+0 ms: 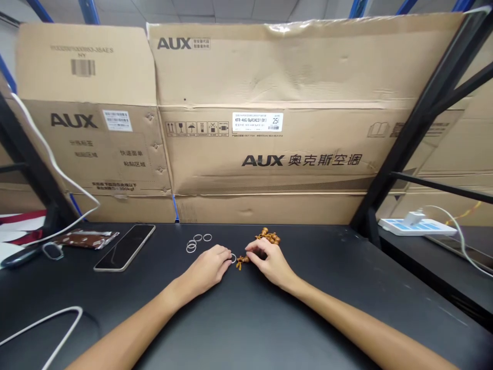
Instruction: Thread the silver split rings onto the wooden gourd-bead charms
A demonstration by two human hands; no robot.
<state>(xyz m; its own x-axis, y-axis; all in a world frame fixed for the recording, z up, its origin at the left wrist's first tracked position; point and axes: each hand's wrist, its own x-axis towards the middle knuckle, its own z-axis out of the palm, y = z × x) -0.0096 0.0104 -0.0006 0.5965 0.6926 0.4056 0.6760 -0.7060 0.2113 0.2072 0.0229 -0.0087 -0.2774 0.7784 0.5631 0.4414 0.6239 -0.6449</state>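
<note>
My left hand (210, 270) is closed in a pinch on a silver metal ring (233, 258), which pokes out past the fingertips. Just right of it, my right hand (272, 262) pinches a small brown gourd-shaped bead pendant (242, 260) with a yellow-orange cord loop at its end. The ring and the loop are close together; whether they touch I cannot tell. Behind my right hand lies a pile of similar brown pendants (272, 237), partly hidden by the fingers. Several loose silver rings (191, 246) rest on the black table (215, 329) beyond my left hand.
A smartphone (125, 248) lies at the left, beside a brown packet (85, 239). White cables (57, 331) run along the left side. Large cardboard panels (262, 82) stand upright behind the table. At the right, a power strip (416, 226) sits beyond a black metal frame (372, 208).
</note>
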